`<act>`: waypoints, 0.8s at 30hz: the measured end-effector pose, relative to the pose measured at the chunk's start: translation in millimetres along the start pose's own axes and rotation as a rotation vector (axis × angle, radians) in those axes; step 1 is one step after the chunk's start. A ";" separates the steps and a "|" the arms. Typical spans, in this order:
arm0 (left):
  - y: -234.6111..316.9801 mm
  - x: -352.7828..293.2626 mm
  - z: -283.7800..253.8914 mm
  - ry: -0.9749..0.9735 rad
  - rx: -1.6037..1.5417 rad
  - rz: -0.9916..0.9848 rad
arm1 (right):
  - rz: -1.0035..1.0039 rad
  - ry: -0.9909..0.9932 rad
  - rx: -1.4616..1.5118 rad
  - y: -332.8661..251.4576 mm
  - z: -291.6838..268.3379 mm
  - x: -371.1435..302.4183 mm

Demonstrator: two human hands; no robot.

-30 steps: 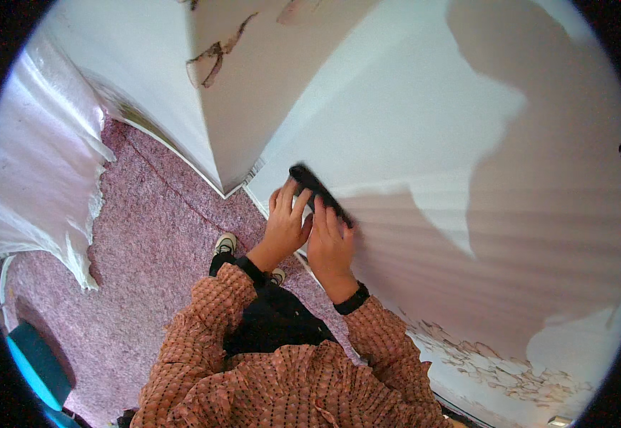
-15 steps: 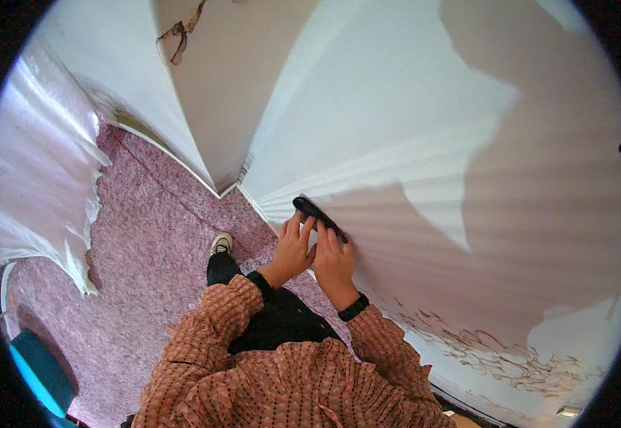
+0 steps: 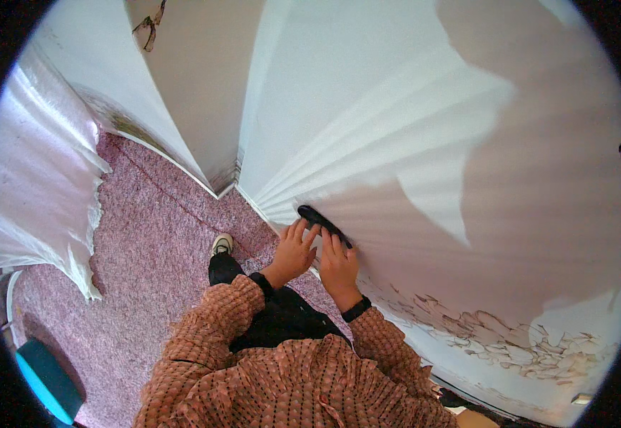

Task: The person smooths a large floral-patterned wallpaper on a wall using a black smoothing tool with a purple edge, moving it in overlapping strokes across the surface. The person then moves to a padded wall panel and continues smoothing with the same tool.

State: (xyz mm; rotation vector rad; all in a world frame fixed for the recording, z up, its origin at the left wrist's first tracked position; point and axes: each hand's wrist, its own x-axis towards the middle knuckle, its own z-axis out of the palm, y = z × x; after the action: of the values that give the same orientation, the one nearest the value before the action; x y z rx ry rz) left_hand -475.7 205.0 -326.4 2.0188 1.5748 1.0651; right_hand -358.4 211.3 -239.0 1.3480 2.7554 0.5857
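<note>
Well, in the head view, a long black tool (image 3: 324,224) sits almost at the centre of the dial, slanting from ten o'clock down to four against a white wall surface (image 3: 367,93). The left hand (image 3: 293,255) comes up from seven o'clock, its fingers slightly parted and bent, with the tips on the tool's near edge. The right hand (image 3: 339,269) is just beside it, fingers closer together, holding the same edge nearer its four o'clock end (how tight either grip is, I cannot tell). Soft creases fan across the wall surface from near the tool toward one and two o'clock, and a broad grey shadow fills three. At four o'clock run brown, flaky-looking lines (image 3: 503,342), and beyond them a small pale plate (image 3: 581,399); any lettering on it is too small to read. A black wristband (image 3: 357,309) circles the right wrist, below a patterned brown blouse cuff (image 3: 378,335). Toward eight o'clock, a pale shoe (image 3: 222,244) stands on purple carpet (image 3: 150,250), its markings too small to make out. A teal rounded object (image 3: 50,381) lies farther out at eight, and white cloth (image 3: 39,185) hangs at nine
</note>
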 end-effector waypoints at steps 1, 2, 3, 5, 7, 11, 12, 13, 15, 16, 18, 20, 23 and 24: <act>2.2 -3.4 1.1 -0.134 0.049 -0.017 | 0.013 0.029 0.034 2.9 0.6 -6.1; 6.1 -2.0 1.4 -0.064 0.029 0.020 | 0.025 0.062 0.069 5.6 -1.6 -10.0; 11.8 1.8 -0.9 0.016 0.028 0.056 | 0.037 0.017 0.056 8.2 -7.6 -12.4; 27.7 15.4 -11.1 0.132 0.034 0.128 | 0.103 0.100 0.079 13.7 -27.1 -12.3; 46.8 31.7 -22.1 0.239 -0.032 0.169 | 0.161 0.160 0.044 22.3 -48.9 -8.5; 68.5 45.5 -24.8 0.362 -0.059 0.218 | 0.193 0.294 -0.052 34.2 -67.0 -14.2; 67.8 41.8 -20.5 0.353 -0.031 0.227 | 0.192 0.272 -0.059 33.4 -62.4 -20.7; 64.3 37.2 -14.4 0.325 -0.002 0.216 | 0.187 0.222 -0.060 32.2 -54.7 -28.8; 52.3 18.5 -2.7 0.195 0.078 0.290 | 0.161 0.165 -0.082 28.8 -33.8 -49.0; 47.7 8.1 2.9 0.145 0.130 0.333 | 0.157 0.169 -0.069 26.9 -24.0 -59.8; 46.3 -9.4 11.4 -0.005 0.173 0.328 | 0.151 0.037 -0.047 24.3 -12.1 -79.3; 52.9 -15.3 12.7 -0.072 0.159 0.330 | 0.174 0.119 -0.026 24.8 -13.3 -89.4; 80.5 0.3 7.0 0.087 0.084 0.369 | 0.296 0.078 -0.066 31.0 -38.4 -87.9; 93.5 6.9 3.5 0.125 0.025 0.354 | 0.285 0.209 -0.054 37.0 -50.6 -86.2</act>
State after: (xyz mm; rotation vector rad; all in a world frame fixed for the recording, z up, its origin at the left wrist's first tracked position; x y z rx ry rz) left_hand -410.7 183.1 -262.4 2.3472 1.3192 1.3260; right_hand -285.3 149.6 -192.0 1.7768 2.6925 0.8538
